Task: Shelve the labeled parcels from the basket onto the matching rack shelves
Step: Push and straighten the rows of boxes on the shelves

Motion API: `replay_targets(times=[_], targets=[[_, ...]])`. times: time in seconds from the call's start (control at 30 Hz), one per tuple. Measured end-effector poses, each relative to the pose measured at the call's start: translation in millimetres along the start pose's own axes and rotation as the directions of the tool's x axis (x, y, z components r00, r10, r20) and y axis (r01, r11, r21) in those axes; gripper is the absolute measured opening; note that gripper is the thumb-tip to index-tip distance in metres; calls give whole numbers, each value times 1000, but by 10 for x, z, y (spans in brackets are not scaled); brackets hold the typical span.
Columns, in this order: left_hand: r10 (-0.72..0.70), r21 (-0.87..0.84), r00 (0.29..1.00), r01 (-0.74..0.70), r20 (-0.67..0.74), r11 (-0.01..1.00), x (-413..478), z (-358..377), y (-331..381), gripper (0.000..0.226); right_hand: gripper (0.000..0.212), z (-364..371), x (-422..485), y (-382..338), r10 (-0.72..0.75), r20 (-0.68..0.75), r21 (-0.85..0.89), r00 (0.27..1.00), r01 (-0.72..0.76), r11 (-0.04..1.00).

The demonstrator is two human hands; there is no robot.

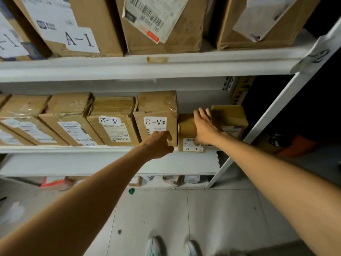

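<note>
On the middle shelf (103,149) stands a row of several brown cardboard parcels, two of them with A-2 labels showing. My left hand (159,144) has its fingers curled against the lower front of the rightmost A-2 parcel (156,111). Just right of it sits a small brown parcel (186,130) labelled A-1. My right hand (204,126) lies on top of this parcel with fingers spread and reaching toward the back. Another brown parcel (230,117) stands at the far right of the shelf, partly behind my right hand.
The upper shelf (129,65) carries larger boxes, one labelled A-1 (79,39). A white rack upright (287,100) with an A-2 tag runs down the right side. More parcels lie on the bottom shelf. A tiled floor and my shoes are below.
</note>
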State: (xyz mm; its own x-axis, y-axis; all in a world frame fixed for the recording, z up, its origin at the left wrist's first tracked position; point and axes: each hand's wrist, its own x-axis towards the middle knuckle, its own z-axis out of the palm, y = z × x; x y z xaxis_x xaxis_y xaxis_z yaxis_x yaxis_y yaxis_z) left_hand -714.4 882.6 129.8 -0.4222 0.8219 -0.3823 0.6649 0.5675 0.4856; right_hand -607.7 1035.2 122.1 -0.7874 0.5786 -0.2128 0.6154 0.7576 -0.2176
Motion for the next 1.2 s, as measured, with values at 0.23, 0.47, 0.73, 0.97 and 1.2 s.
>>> replay_targets(times=[0.23, 0.47, 0.73, 0.97, 1.2], targets=[[-26, -167, 998, 35, 55, 985, -181, 14, -36, 85, 92, -182, -313, -81, -77, 183, 72, 980, 65, 995], [33, -491, 999, -32, -8, 871, -874, -407, -538, 83, 72, -511, -519, -910, -244, 328, 298, 913, 145, 943], [-57, -646, 973, -104, -225, 756, -2467, -1337, -1616, 69, 68, -868, -845, -2914, -474, 204, 337, 856, 393, 855], [-275, -746, 839, -209, -469, 633, -3824, -1959, -2596, 56, 105, -956, -1224, -4534, -616, 38, 408, 787, 550, 729], [-367, -678, 676, -269, -639, 685, -4670, -2601, -3370, 49, 113, -874, -1321, -5542, -673, 27, 380, 739, 615, 691]])
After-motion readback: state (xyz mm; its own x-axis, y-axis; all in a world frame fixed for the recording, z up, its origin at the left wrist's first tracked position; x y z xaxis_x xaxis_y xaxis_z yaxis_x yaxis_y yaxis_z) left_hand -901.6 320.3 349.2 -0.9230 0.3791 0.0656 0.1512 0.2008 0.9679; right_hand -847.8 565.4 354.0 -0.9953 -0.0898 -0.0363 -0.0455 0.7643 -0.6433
